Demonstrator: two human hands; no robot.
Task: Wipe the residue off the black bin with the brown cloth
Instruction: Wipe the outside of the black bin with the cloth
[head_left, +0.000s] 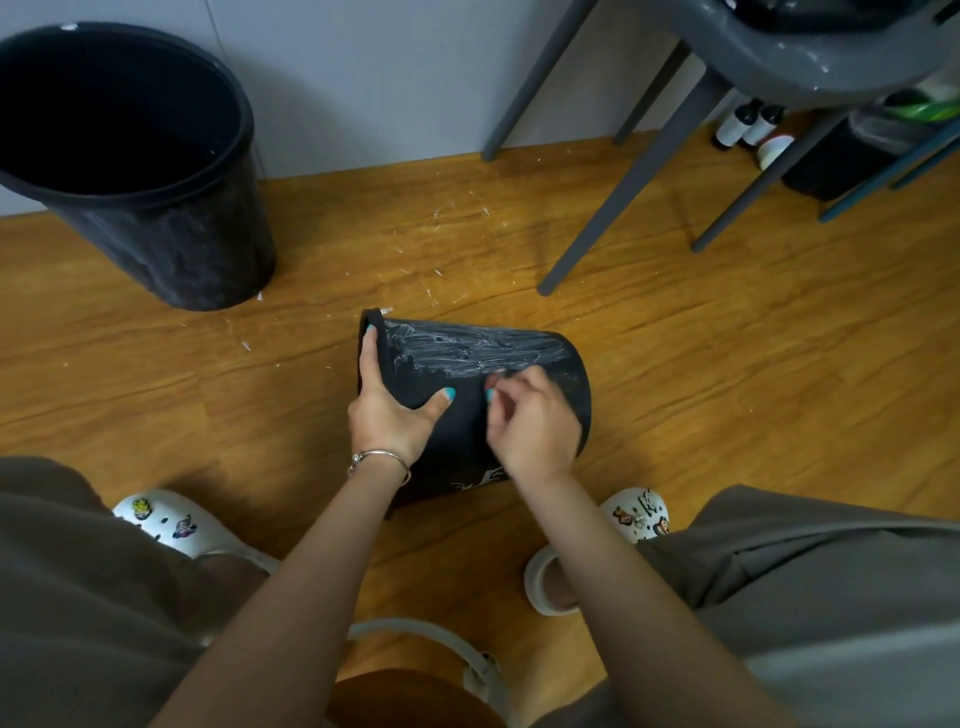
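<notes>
Over at the left, near the wall, a larger black bin (156, 171) stands upright on the wooden floor (727, 364), well apart from the work. Toward the middle, between the person's feet, the small black bin (467, 374) lies on its side, mouth pointing left, base to the right, its upper flank streaked with white residue (467, 345). The left hand (387, 410) has a holding grip on it: fingers hooked over the rim, thumb spread along the side. Just beside it the right hand (535, 421) rests on the bin's flank with fingers curled narrow, as if picking at the residue with the fingertips; whether anything is pinched in them I cannot tell, and no brown cloth is to be seen in either hand. To my eye the wiping proper has not begun: the job would go best with the left hand pinning the rim so the bin cannot roll, and the cloth drawn in long firm strokes along the streaks, turning the bin to reach the marks low on its near side. Counting: two black bins, two hands, two white clogs, and one grey chair (779, 57) at the far right.
</notes>
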